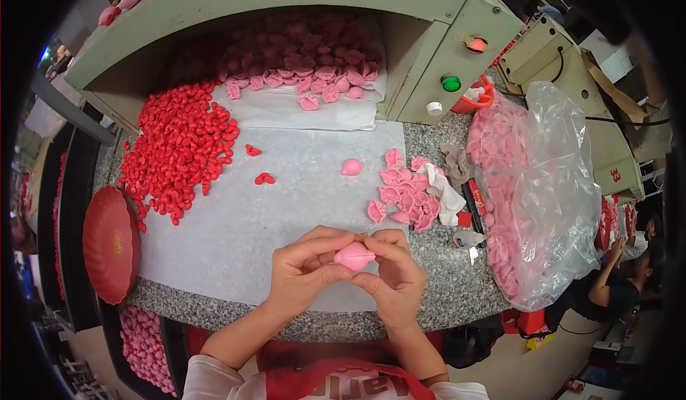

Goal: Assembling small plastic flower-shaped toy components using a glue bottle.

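Just above the front of the worktop, my left hand (301,265) and my right hand (395,277) pinch a small rounded pink piece (354,257) between thumbs and fingers. A seam line runs across its near side, and it has a blunt tip at the right. Below it lies a white sheet (286,207). Farther off on that sheet sits a similar closed pink piece (351,167). A loose heap of pink curled shells (407,194) lies to the right. Left of centre are two small red pieces, one (253,150) behind the other (264,178).
A big heap of red pieces (182,146) spreads at the left, beside a red fluted bowl (112,246). Pink shells fill the grey-green machine (429,64) opening behind. At right stand a small bottle (468,239), a white cloth (446,194) and a clear plastic bag (561,200).
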Motion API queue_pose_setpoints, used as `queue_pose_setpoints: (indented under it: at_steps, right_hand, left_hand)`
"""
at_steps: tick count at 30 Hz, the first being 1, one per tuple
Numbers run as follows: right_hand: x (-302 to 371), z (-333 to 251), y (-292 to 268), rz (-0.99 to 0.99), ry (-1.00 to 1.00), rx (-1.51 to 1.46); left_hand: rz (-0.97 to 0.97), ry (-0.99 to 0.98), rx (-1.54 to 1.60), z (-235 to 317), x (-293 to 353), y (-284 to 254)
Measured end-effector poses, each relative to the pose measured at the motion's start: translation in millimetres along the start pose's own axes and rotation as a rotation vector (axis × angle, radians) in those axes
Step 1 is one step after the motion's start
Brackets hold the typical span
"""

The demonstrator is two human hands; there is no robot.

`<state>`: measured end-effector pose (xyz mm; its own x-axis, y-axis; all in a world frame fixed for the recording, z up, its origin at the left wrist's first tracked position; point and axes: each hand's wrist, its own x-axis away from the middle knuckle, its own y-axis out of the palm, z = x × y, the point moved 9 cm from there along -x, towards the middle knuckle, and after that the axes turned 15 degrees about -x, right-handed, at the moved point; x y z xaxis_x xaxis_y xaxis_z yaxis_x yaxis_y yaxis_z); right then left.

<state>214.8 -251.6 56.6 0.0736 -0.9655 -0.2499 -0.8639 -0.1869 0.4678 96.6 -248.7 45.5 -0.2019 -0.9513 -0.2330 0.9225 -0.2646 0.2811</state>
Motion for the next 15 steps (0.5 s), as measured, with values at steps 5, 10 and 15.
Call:
queue_pose_setpoints:
  at_steps: [5, 10, 15]
  right_hand:
    - [0, -4, 0, -0.043, -0.049, 0.002]
    - [1, -3, -3, -0.062, -0.063, -0.016]
    - [1, 4, -5, -0.034, -0.022, -0.041]
  left_hand:
    - [-0.024, 0.023, -0.036, 4, -1, 5]
    - [-0.047, 0.03, -0.013, 2, -1, 8]
    - [-0.031, -0.038, 0.044, -9, 2, 4]
